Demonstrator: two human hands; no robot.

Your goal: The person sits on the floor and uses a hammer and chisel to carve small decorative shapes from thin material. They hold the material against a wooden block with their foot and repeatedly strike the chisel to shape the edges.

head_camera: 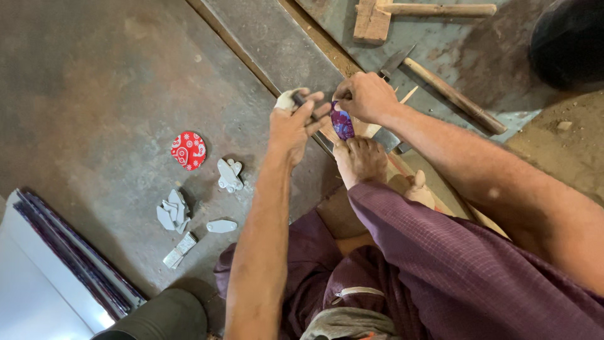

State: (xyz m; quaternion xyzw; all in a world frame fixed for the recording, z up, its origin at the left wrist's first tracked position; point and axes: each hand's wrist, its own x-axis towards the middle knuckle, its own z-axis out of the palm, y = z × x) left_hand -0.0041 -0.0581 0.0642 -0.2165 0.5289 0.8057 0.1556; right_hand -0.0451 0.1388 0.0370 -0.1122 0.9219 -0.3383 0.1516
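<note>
a purple patterned piece (343, 124) is pinched in the closed grip of the right hand (367, 97), just above the toes of a bare foot (362, 160). a small dark tool (303, 101) is clasped by the left hand (292, 123), its thumb bandaged, beside the piece. a red patterned disc (188, 150) and pale cut scraps (174, 211) are seen on the floor (94, 82) to the left; a hammer (440, 85) and a wooden mallet (402, 16) are laid beyond.
</note>
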